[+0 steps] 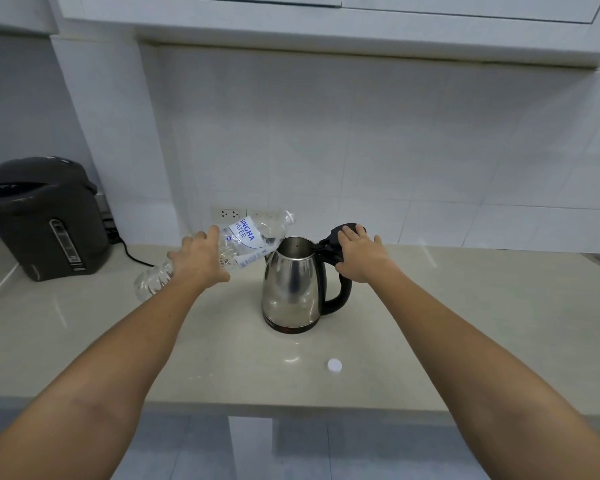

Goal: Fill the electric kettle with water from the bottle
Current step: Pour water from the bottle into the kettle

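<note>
A steel electric kettle with a black handle stands on the pale countertop, its black lid flipped back and its mouth showing. My left hand grips a clear plastic water bottle around its middle. The bottle is tilted, its far end raised just above and to the left of the kettle's rim; it looks nearly empty, and no stream of water shows. My right hand rests over the top of the handle, fingers on the raised lid and thumb around the handle.
A small white bottle cap lies on the counter in front of the kettle. A dark thermo pot with a black cord stands at the left. Wall sockets sit behind the bottle. The counter's front edge runs below my forearms.
</note>
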